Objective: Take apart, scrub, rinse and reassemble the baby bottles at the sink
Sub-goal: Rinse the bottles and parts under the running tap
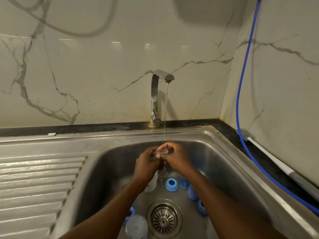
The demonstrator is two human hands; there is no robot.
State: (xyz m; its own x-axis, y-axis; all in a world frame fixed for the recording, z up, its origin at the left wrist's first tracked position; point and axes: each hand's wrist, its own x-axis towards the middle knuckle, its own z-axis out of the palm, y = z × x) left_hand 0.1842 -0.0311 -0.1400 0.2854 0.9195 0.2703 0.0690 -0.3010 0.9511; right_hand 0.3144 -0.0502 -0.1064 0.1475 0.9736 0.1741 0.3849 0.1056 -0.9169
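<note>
Stainless-steel sink (pixel 229 152), head view: left hand (pixel 146 163) and right hand (pixel 176 156) meet under the thin stream from the tap (pixel 156 100), both closed on a small clear teat (pixel 161 151). Blue collar ring (pixel 171 184) and a clear bottle (pixel 136 226) lie on the basin floor near the drain strainer (pixel 164 219). Bottle brush (pixel 269 154) rests on the right counter.

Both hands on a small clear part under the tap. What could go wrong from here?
1. The clear part, wet and pinched between left hand and right hand, may slip into the sink beside the drain strainer.
2. Loose pieces such as the blue ring lie right under the hands, so splashing could resoil them.
</note>
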